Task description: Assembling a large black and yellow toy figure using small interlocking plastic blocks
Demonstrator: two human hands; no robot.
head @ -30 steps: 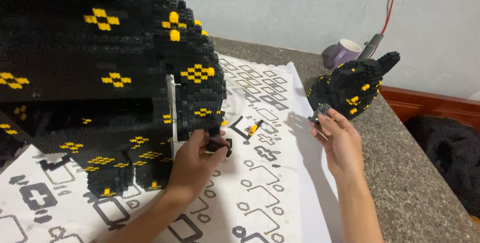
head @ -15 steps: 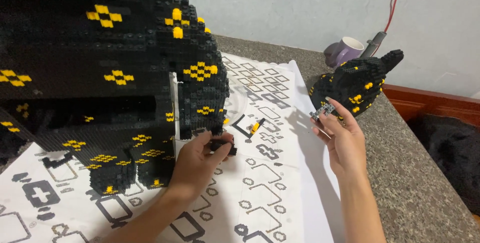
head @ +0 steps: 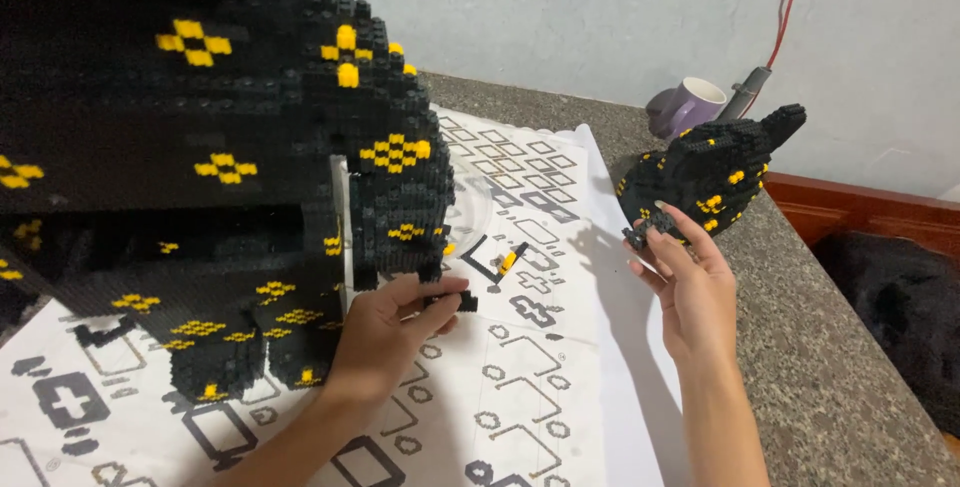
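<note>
One printed item lies before you: a large white paper sheet [head: 540, 397] spread flat on the speckled grey stone surface [head: 830, 347]. It is covered in black outline diagrams of brick shapes, with a few solid black figures near its left edge. It extends from under the big black-and-yellow brick model [head: 200, 167] to a long right edge running close to the surface's middle. You will find no packages, stuck-on labels, signs or screens elsewhere in view.

A purple mug [head: 697, 104] stands at upper right on the speckled counter [head: 830, 347], beside a grey plug [head: 747, 92] with a red cable [head: 786, 9] climbing the wall.
</note>
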